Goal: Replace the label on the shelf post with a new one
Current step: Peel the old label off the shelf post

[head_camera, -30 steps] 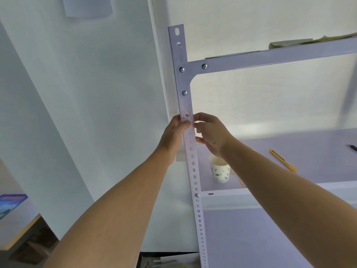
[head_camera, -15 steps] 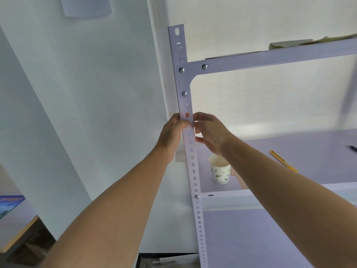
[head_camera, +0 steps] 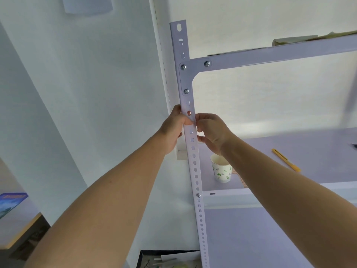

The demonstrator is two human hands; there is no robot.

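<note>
We note the left hand (head_camera: 172,130) gripping the shelf post (head_camera: 185,80) and the right hand (head_camera: 212,132) pinching the faint label (head_camera: 191,119) between them. A paper cup (head_camera: 222,171) stands upright on the shelf (head_camera: 289,144); its contents are indeterminate.

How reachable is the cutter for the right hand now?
Likely yes: the cutter lies in the open on the shelf, right of the right hand, nothing between them. That hand is busy at the post, though.

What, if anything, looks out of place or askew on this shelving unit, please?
Nothing stands out: the paper cup stands upright, the yellow utility knife lies flat on the shelf, and nothing looks spilled or damaged.
</note>
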